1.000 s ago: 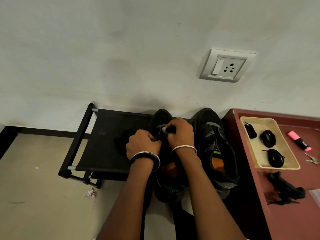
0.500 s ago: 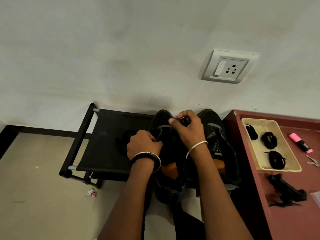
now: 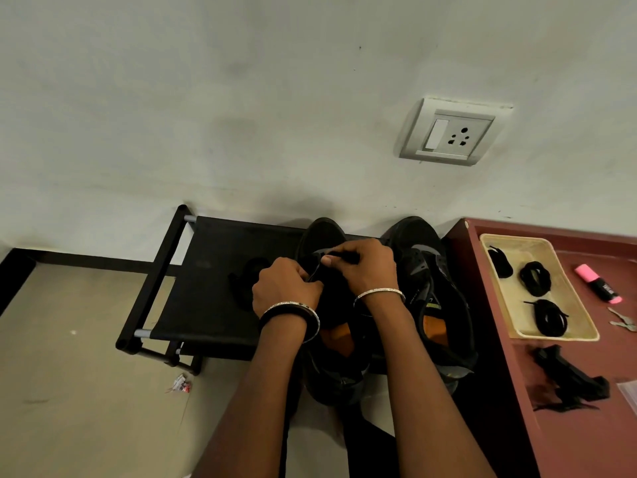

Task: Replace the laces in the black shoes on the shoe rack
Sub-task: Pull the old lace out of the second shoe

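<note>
1. Head view, nearest first: two bare forearms reach forward from the bottom edge, a dark and silver bangle (image 3: 293, 313) on the left wrist and a thin silver bangle (image 3: 379, 292) on the right.
2. The left hand (image 3: 286, 288) has its fingers curled against the left side of the left shoe (image 3: 324, 232) — its grip is closed on the upper there, though the fingertips are hidden.
3. The right hand (image 3: 365, 270) sits just beside it over the same shoe, thumb and forefinger in a narrow grip on a black lace (image 3: 344, 257) above the tongue.
4. Both black shoes stand toes to the wall at the right end of the shoe rack (image 3: 213, 270); the right shoe (image 3: 431, 288) is untouched, its orange insole showing.
5. A dark bundle (image 3: 246, 281) lies on the rack's fabric left of the left hand; I cannot tell what it is.
6. A small wrapper (image 3: 179, 386) lies on the floor near the rack's front leg.
7. To the right, a maroon tabletop (image 3: 586, 443) carries a black object (image 3: 568, 381) and, farther back, a cream tray (image 3: 517, 241) holding three coiled black laces (image 3: 549, 317) — plus a pink highlighter (image 3: 599, 282) and keys (image 3: 624, 322) beside the tray.
8. Farthest off, a switch and socket plate (image 3: 448, 132) is on the wall.
</note>
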